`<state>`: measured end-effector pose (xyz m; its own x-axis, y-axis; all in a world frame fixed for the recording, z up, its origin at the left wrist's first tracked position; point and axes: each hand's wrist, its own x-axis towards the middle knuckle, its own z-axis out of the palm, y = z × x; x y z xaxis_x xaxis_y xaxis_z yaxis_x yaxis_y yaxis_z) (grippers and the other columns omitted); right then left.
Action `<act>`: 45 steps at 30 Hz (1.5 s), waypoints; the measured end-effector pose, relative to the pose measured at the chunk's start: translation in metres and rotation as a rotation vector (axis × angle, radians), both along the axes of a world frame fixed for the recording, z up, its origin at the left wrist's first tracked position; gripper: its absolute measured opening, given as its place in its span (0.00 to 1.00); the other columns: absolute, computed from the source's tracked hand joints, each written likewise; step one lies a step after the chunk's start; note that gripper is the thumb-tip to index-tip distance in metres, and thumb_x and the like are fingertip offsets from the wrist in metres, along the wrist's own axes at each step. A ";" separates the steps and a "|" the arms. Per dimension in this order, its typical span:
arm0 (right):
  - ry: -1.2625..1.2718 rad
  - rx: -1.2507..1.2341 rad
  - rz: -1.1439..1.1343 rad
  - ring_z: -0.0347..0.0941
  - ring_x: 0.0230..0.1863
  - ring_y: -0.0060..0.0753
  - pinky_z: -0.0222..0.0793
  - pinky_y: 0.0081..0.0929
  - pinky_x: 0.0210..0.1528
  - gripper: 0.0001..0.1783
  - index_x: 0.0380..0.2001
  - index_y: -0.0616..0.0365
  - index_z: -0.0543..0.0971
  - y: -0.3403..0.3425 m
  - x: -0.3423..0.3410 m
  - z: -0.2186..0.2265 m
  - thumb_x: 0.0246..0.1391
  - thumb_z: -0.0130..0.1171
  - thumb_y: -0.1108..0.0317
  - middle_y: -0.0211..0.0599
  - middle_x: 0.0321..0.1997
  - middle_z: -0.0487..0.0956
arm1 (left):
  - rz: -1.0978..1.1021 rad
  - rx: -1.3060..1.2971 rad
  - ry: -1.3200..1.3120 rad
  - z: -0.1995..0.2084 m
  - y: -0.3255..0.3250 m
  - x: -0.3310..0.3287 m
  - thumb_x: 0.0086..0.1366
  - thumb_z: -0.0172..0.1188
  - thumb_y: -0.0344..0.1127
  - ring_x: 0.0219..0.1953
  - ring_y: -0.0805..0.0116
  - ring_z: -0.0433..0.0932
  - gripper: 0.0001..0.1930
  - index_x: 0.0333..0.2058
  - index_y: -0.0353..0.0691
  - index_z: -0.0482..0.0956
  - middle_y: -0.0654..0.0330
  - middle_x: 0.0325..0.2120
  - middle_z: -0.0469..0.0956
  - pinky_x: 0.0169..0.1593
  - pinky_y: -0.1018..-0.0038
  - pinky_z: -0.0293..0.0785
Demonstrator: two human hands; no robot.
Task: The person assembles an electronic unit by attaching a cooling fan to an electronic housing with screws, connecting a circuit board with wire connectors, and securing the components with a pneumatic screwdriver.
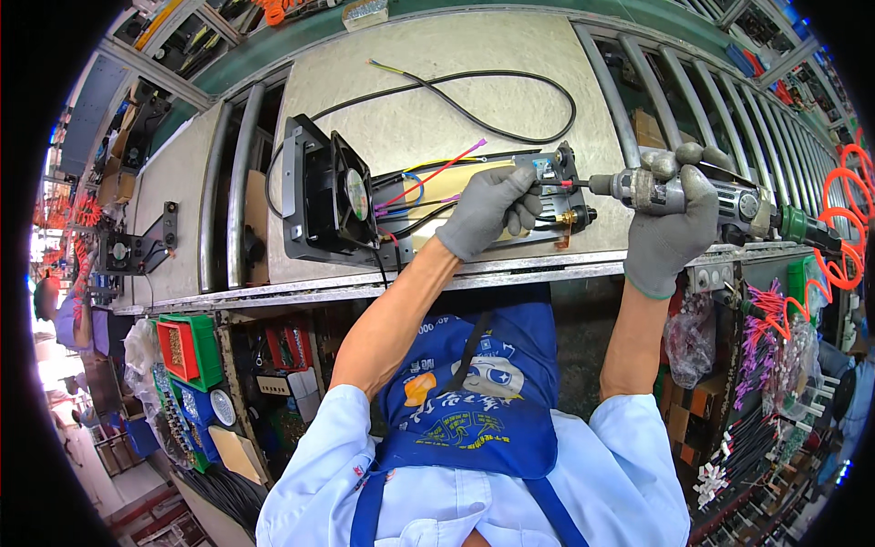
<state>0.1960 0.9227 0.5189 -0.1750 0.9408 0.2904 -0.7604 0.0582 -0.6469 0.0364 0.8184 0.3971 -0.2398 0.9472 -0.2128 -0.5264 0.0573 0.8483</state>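
Observation:
My right hand point(673, 219), in a grey glove, grips a pneumatic screwdriver point(743, 205) held level, its dark bit point(572, 183) pointing left. My left hand point(492, 211), also gloved, has thumb and fingers pinched together at the bit's tip; whatever they hold is hidden. Both hands are over the right end of a dark metal chassis point(296, 239) lying on the bench. At its left end stands a black fan point(351, 196). A red wire point(437, 173) with a purple terminal rises between the fan and my left hand. Brass and black fittings point(576, 217) sit at the chassis's right end.
A black cable point(456, 77) loops across the board behind the chassis. Metal rollers point(670, 91) flank the board. Another fan unit point(123, 251) stands at far left. A coiled orange air hose point(848, 205) trails right. Parts bins point(205, 351) and bundled wires point(756, 351) sit below the bench edge.

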 end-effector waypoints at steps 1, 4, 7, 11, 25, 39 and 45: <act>0.010 -0.005 0.008 0.75 0.30 0.32 0.79 0.35 0.37 0.18 0.46 0.60 0.71 0.001 0.000 0.000 0.49 0.48 0.80 0.39 0.36 0.76 | 0.028 0.002 0.086 0.000 0.002 0.000 0.73 0.53 0.53 0.20 0.76 0.77 0.24 0.35 0.33 0.79 0.58 0.24 0.79 0.19 0.84 0.68; -0.049 0.013 -0.006 0.75 0.30 0.33 0.79 0.36 0.37 0.18 0.46 0.60 0.71 0.005 -0.001 0.001 0.49 0.49 0.80 0.39 0.36 0.76 | -0.023 -0.005 0.072 -0.002 0.006 -0.006 0.73 0.53 0.54 0.21 0.75 0.78 0.25 0.36 0.33 0.80 0.57 0.25 0.80 0.23 0.78 0.72; -0.003 0.009 -0.038 0.74 0.29 0.33 0.79 0.38 0.38 0.18 0.45 0.60 0.72 0.016 -0.006 -0.002 0.48 0.50 0.80 0.41 0.36 0.77 | 0.160 -0.094 0.664 0.000 0.022 -0.004 0.72 0.54 0.52 0.25 0.63 0.81 0.23 0.38 0.33 0.80 0.54 0.25 0.81 0.32 0.69 0.78; -0.097 0.106 -0.124 0.78 0.29 0.35 0.79 0.32 0.33 0.17 0.44 0.62 0.72 0.024 -0.018 -0.005 0.48 0.51 0.83 0.42 0.36 0.78 | 0.180 0.076 1.557 -0.028 0.032 -0.007 0.62 0.63 0.45 0.42 0.52 0.81 0.31 0.60 0.34 0.68 0.47 0.45 0.79 0.46 0.61 0.78; -0.231 0.336 -0.094 0.78 0.31 0.26 0.77 0.23 0.31 0.17 0.44 0.62 0.72 0.042 -0.048 -0.039 0.50 0.56 0.86 0.38 0.37 0.79 | 0.171 -0.153 1.375 -0.037 0.050 0.003 0.47 0.74 0.44 0.51 0.50 0.79 0.46 0.62 0.34 0.62 0.48 0.50 0.78 0.51 0.61 0.76; -0.281 0.372 -0.009 0.79 0.30 0.23 0.76 0.18 0.27 0.16 0.43 0.64 0.74 0.042 -0.066 -0.047 0.50 0.58 0.85 0.37 0.33 0.80 | 0.220 -0.062 1.253 -0.047 0.047 0.003 0.47 0.74 0.40 0.49 0.46 0.79 0.46 0.61 0.30 0.60 0.43 0.48 0.78 0.52 0.61 0.75; -0.312 0.346 0.039 0.78 0.27 0.22 0.74 0.17 0.22 0.15 0.41 0.64 0.74 0.039 -0.071 -0.046 0.49 0.58 0.85 0.37 0.32 0.80 | 0.282 -0.034 1.287 -0.054 0.048 0.005 0.47 0.75 0.39 0.49 0.47 0.80 0.46 0.61 0.33 0.59 0.45 0.50 0.79 0.52 0.61 0.76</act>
